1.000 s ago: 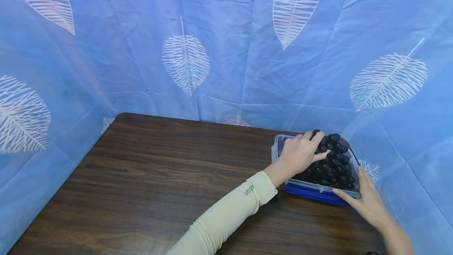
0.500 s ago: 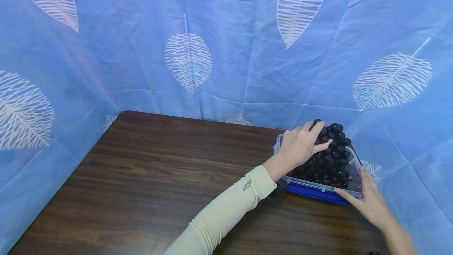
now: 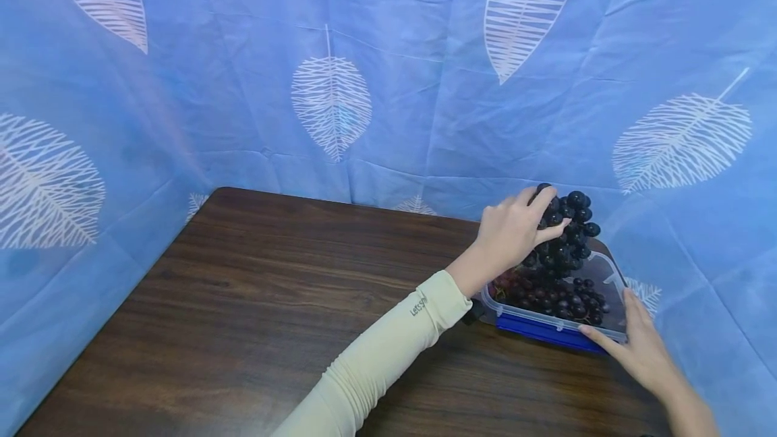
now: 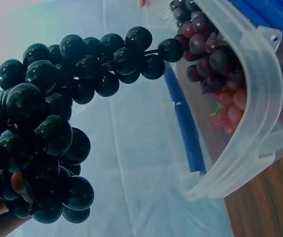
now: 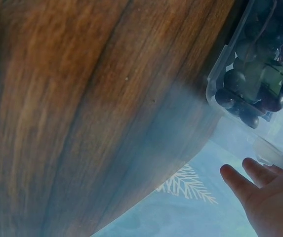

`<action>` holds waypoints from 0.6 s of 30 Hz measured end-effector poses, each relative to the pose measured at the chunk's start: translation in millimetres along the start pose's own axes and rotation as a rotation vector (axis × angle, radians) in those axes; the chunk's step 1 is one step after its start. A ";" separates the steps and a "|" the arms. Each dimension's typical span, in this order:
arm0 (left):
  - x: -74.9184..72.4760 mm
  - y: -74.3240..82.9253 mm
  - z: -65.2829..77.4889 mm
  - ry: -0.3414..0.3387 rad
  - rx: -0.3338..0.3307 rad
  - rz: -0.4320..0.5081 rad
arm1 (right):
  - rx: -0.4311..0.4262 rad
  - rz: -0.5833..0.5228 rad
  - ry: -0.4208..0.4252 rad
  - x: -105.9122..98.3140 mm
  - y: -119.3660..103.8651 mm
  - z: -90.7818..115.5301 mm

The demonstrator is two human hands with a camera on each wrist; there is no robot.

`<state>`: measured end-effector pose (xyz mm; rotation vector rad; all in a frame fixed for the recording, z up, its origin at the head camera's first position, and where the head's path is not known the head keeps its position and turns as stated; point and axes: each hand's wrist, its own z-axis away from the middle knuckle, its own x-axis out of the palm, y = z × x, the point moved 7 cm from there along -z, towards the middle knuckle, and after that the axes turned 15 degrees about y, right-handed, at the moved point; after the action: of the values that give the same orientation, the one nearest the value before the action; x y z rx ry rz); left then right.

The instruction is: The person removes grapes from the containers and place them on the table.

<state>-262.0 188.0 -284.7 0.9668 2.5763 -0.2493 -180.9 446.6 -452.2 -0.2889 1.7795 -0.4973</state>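
Observation:
A large bunch of black grapes (image 3: pixel 573 233) hangs from my left hand (image 3: pixel 508 229), which grips its upper part from the left. The bunch's lower end dangles over a clear plastic container (image 3: pixel 531 314) with blue side clips. Inside the container lie smaller dark purple grapes (image 4: pixel 219 60) and some pinkish-red grapes (image 4: pixel 230 106). My right hand (image 3: pixel 646 346) rests at the container's near right corner, thumb along the front rim and fingers along the right side. In the right wrist view, that hand's fingers (image 5: pixel 237 183) look straight against the container. The left fingers are mostly hidden behind grapes in the left wrist view.
The container stands on a dark brown wooden table (image 3: pixel 273 302), at its far right corner. A small dark object (image 3: pixel 472 313) sits beside the container's left end, partly behind the sleeve (image 3: pixel 388 349). Blue cloth (image 3: pixel 400 86) with white leaf prints hangs behind the table.
My left hand has lifted the black grape bunch upward out of the container, uncovering the smaller grapes beneath. The right hand has kept its place at the container's corner.

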 end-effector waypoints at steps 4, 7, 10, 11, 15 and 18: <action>-3.2 -7.3 -3.5 -0.014 -0.015 -0.026 | -0.004 0.002 0.006 0.4 -0.1 1.0; -6.8 -14.6 -6.0 -0.011 -0.034 -0.025 | 0.000 0.007 0.001 1.2 0.4 1.1; -10.6 -23.4 -8.0 -0.007 -0.059 -0.023 | -0.001 0.004 -0.008 1.6 0.4 0.8; -11.5 -26.6 -8.4 -0.007 -0.068 -0.023 | -0.002 0.002 -0.012 1.6 0.4 0.7; -14.4 -38.8 -9.2 -0.009 -0.095 -0.036 | -0.004 -0.002 -0.019 1.0 0.1 0.2; -17.9 -47.3 -9.7 0.003 -0.106 -0.037 | -0.008 -0.004 -0.016 0.5 -0.4 -0.3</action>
<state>-283.6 144.8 -267.0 0.8833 2.5831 -0.1193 -181.4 446.1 -452.4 -0.3011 1.7656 -0.4899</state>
